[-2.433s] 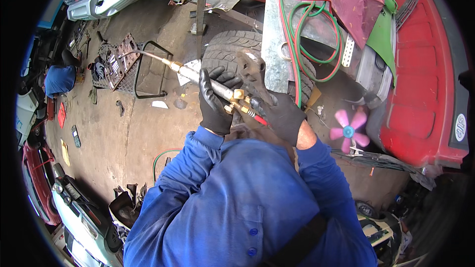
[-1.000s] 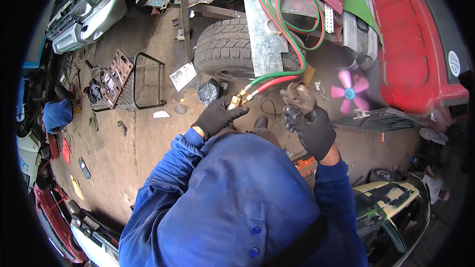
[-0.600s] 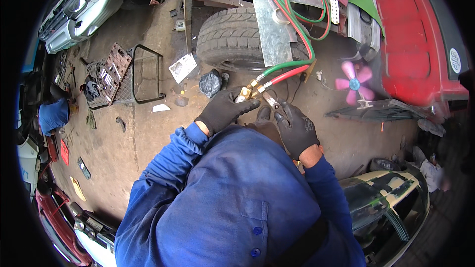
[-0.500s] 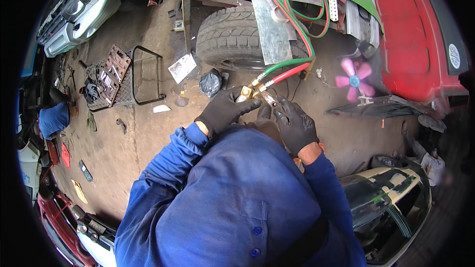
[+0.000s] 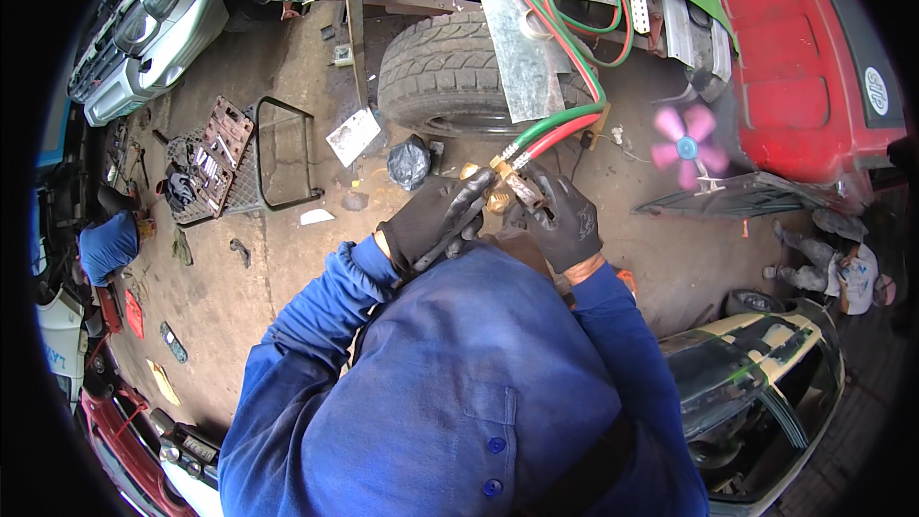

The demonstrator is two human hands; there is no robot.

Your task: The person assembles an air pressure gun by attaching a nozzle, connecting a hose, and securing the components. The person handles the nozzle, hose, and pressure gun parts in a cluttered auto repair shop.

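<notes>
Both my hands wear dark work gloves and meet in front of my chest around a brass gas torch handle (image 5: 518, 186) with valve knobs. The green hose (image 5: 553, 122) and the red hose (image 5: 567, 133) join its far end. My right hand (image 5: 567, 227) is closed round the handle from the right, thumb along its body. From the left, my left hand (image 5: 438, 220) presses its fingers against the brass valve knobs, thumb side toward the handle. Its fingertips partly cover the brass, so the exact grip is hard to see.
Beyond my hands a big tyre (image 5: 442, 72) lies under a metal sheet (image 5: 517, 48). A mesh cart (image 5: 249, 193) with tools stands left. Right are a pink fan (image 5: 687, 146), a red truck panel (image 5: 795, 57) and a car body (image 5: 756, 373). Another person (image 5: 852, 273) sits far right.
The torch handle has turned and come nearer my right hand, which has closed on it. My left hand has shifted its fingers along the brass. The hose ends moved slightly.
</notes>
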